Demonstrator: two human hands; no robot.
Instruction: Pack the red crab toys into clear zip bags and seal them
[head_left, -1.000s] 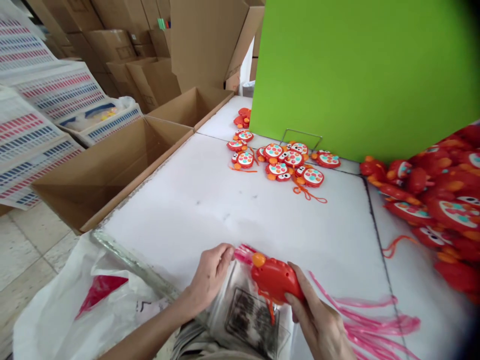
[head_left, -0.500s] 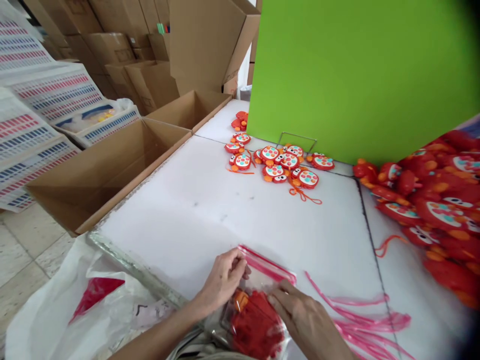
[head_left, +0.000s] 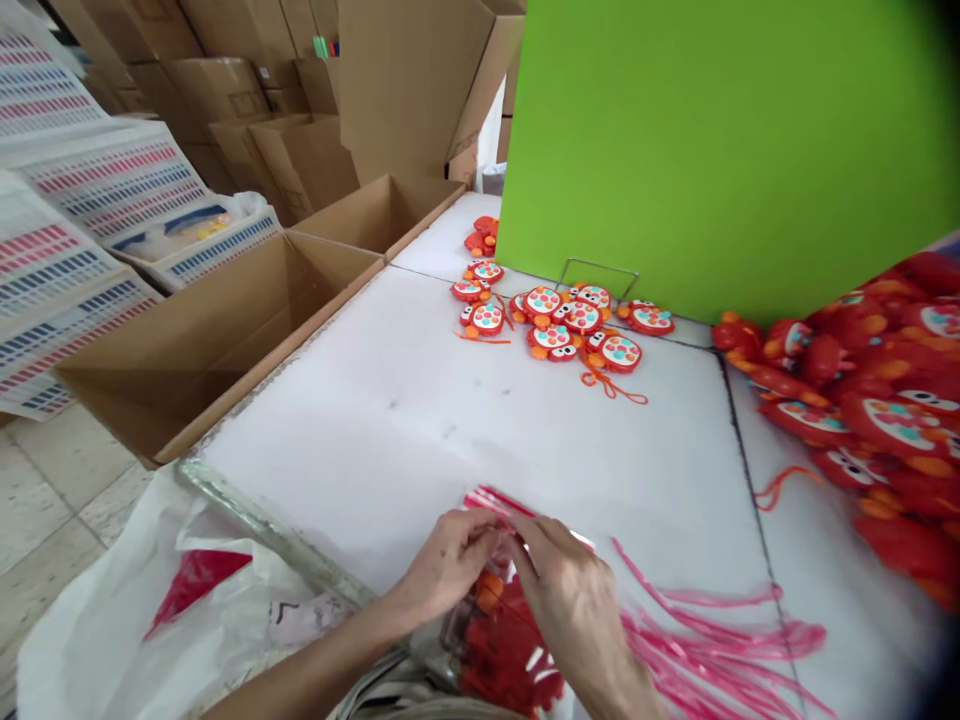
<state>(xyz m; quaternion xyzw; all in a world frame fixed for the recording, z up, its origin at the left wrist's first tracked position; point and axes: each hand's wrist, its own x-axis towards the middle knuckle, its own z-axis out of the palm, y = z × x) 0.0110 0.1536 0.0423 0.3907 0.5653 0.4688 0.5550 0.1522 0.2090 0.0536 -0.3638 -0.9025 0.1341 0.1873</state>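
A clear plastic bag point(head_left: 534, 668) with a pink top band lies at the table's front edge, close to my body. Inside it shows a red toy point(head_left: 499, 640) with an orange part. My left hand point(head_left: 454, 560) is closed on the bag near its pink band. Right beside it, my right hand point(head_left: 566, 585) pinches the same upper part, the fingertips of both hands nearly meeting. What lies exactly between the fingertips is hidden. Pink plastic strips point(head_left: 712, 640) lie loose to the right of my right hand.
Several red crab-like toys point(head_left: 581, 318) with dotted white faces lie on the white table point(head_left: 360, 400). A large heap of them point(head_left: 885, 420) fills the right side. A green panel point(head_left: 720, 150) stands behind. Open cardboard boxes point(head_left: 217, 340) line the left edge, with white crates point(head_left: 112, 180) beyond.
My right hand has moved up and left from the bag's right side to meet my left hand at the pink band. The left hand has stayed nearly in place.
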